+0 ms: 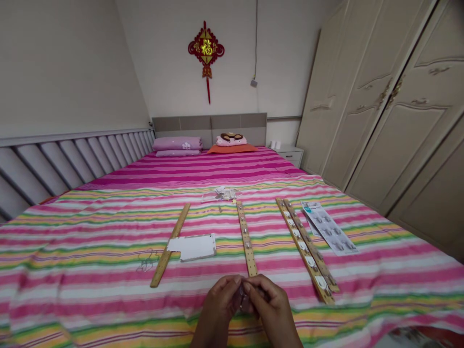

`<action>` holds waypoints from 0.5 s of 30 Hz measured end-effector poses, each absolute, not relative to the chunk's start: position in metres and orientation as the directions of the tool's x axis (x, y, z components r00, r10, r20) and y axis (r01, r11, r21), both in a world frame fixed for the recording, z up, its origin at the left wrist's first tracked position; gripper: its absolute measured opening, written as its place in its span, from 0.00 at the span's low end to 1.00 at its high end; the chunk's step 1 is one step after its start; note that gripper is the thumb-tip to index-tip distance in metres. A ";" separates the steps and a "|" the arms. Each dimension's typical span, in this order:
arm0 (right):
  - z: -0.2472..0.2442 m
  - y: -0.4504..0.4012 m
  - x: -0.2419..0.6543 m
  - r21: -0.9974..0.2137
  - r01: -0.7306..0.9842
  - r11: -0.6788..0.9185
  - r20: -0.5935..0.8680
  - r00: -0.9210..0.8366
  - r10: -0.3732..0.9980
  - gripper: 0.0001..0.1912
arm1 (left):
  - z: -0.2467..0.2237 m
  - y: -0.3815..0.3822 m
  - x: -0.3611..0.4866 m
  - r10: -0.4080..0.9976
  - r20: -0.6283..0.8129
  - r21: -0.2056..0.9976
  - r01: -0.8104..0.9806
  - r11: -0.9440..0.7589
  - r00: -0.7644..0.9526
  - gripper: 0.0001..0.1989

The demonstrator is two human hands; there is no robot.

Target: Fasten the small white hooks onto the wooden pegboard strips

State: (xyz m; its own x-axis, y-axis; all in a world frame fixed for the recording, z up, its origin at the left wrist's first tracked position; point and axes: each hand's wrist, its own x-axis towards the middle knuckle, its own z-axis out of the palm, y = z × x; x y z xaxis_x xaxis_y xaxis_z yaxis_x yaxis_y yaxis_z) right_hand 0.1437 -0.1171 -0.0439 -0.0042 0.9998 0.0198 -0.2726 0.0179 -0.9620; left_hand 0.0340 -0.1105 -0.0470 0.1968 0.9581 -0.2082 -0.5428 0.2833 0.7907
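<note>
My left hand point(223, 297) and my right hand point(266, 297) meet low in the middle, fingertips pinched together. Between them is a small brownish, partly shiny piece point(245, 303), mostly hidden by the fingers. Just beyond the fingertips lies a wooden strip point(251, 261) with a row of holes and several small metal pieces along its far part. Two more such strips lie side by side to the right; one wooden strip point(303, 249) carries white rounded pieces, the other strip point(312, 246) small metal ones.
A bare wooden strip point(179, 220) lies at left, partly under a white card point(197, 246). Tangled thin cord point(147, 261) is beside it. A clear packet with small pieces point(223, 194) lies farther back. Printed sheets point(331, 229) rest at right on the striped bedspread point(90, 270).
</note>
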 end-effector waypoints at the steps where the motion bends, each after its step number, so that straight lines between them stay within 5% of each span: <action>1: -0.044 -0.117 0.144 -0.963 -0.268 0.024 0.026 -0.004 1.000 0.14 | -0.047 -0.110 0.034 0.958 -0.213 0.793 -0.539 0.283 0.190 0.14; 15: -0.048 -0.115 0.146 -0.961 -0.276 -0.004 -0.010 0.022 1.000 0.15 | -0.043 -0.112 0.031 0.973 -0.217 0.913 -0.337 0.229 0.074 0.15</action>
